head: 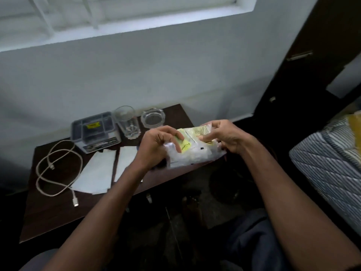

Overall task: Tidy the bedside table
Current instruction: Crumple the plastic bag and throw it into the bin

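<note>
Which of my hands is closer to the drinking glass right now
Left. The left hand grips the plastic packet just in front and to the right of the drinking glass. The right hand holds the packet's other end, farther to the right.

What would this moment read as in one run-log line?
both hands: left hand, right hand | held: plastic packet, above table | untouched: cable, glass

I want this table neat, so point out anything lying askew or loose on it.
The white cable sprawls in loose loops over the table's left side, uncoiled. Two white papers lie fanned at a slant beside it. Both hands, left and right, hold a crumpled plastic packet. No spills or damage show.
</note>
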`<action>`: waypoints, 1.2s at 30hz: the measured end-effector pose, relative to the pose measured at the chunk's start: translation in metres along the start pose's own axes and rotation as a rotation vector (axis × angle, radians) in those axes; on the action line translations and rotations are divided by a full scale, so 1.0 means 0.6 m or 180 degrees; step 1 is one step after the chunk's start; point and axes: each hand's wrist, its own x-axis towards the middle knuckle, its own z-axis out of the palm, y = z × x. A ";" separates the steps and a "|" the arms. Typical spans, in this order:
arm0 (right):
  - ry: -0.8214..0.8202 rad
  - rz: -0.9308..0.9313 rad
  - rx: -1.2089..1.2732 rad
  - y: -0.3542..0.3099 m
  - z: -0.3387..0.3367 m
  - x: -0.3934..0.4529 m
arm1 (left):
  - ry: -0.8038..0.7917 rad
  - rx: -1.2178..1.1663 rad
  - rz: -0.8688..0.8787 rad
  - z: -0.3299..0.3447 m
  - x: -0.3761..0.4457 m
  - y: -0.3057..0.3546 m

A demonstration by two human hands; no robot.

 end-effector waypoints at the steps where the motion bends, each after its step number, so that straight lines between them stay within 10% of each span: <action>1: 0.0146 -0.0022 0.0008 0.006 -0.019 -0.003 | -0.0214 0.0068 -0.0103 0.016 0.007 -0.003; 7: 0.0739 -0.0136 -0.0084 0.054 -0.111 0.003 | -0.1185 -0.1580 -0.1794 0.121 0.082 0.016; 19: 0.2646 0.0127 -0.1218 0.167 -0.260 0.037 | -0.0470 0.0428 -0.1577 0.444 0.175 -0.034; 30: 0.1689 0.1076 -0.1078 0.336 -0.265 0.131 | -0.1395 0.0656 -0.2208 0.583 0.218 -0.184; 36: 0.1530 0.1255 -0.1329 0.385 -0.284 0.147 | -0.1389 0.1243 -0.1498 0.609 0.205 -0.223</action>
